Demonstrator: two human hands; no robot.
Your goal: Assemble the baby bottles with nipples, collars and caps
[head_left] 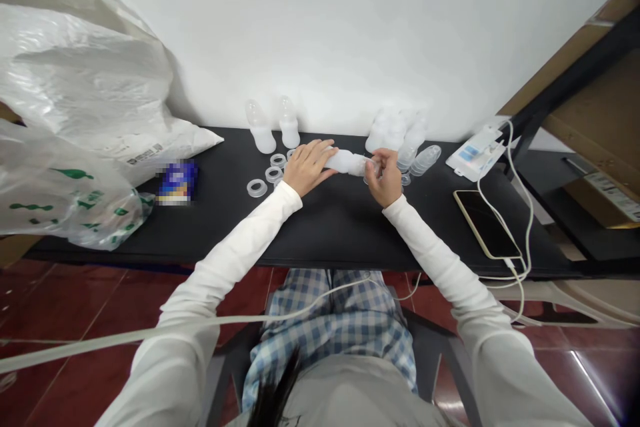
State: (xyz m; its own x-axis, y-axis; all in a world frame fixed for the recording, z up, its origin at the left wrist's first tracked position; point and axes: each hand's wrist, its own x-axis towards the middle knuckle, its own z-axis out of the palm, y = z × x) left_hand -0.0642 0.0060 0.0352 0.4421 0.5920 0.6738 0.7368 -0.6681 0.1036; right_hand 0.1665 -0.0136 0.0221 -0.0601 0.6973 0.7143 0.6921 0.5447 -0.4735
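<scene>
A white baby bottle [345, 161] lies sideways in the air between my hands, above the black table. My left hand [311, 165] grips its base end, the fingers laid over it and the thumb below. At the other end my right hand [384, 177] pinches the clear top part with thumb and fingers, which partly hide it. Several clear-white rings [257, 188] are spread beside my left hand, some of them covered by it. Clear ribbed caps [426, 159] lie just right of my right hand.
Two capped bottles [260, 130] stand at the wall, and several white bottles [395, 128] stand farther right. Plastic bags [75, 80] and a blue packet [177, 181] occupy the left. A phone [485, 223], its cable and a white power strip [475, 152] lie on the right.
</scene>
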